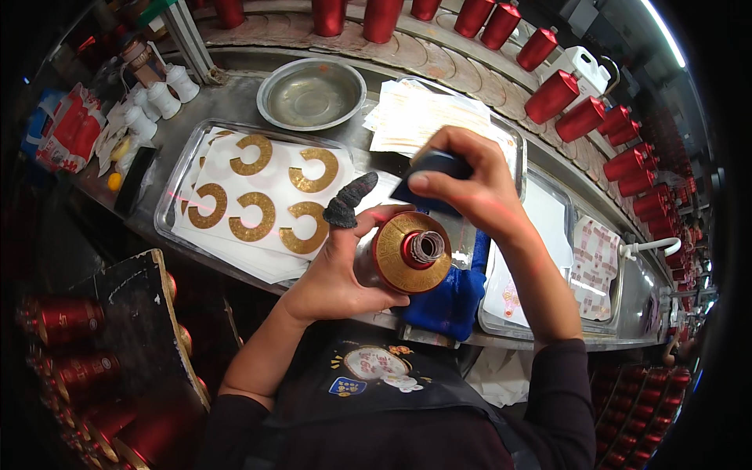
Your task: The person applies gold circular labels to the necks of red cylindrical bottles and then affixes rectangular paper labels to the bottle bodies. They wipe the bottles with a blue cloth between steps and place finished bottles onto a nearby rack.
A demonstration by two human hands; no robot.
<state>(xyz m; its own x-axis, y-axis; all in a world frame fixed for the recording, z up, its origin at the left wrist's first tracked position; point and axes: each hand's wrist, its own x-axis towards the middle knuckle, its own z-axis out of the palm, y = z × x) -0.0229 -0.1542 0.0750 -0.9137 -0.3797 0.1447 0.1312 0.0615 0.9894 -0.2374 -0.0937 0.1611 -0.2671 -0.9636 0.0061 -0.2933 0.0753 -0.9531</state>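
Two hands (pixel 341 274), one hand-held bottle (pixel 393 257), one metal bowl (pixel 286 116), five uppermost gold C-shaped labels (pixel 265 156)

The left hand (pixel 338 276) partly hides the bottle (pixel 401 257), whose base is out of sight

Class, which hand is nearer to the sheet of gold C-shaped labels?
Left. The left hand, gripping the gold-shouldered bottle, is by the right edge of the sheet; the right hand is farther right.

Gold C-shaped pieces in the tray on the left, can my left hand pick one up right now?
Probably not as things stand: your left hand is wrapped around the bottle. The gold C-shaped pieces lie nearby and mostly uncovered, so the way looks free otherwise.
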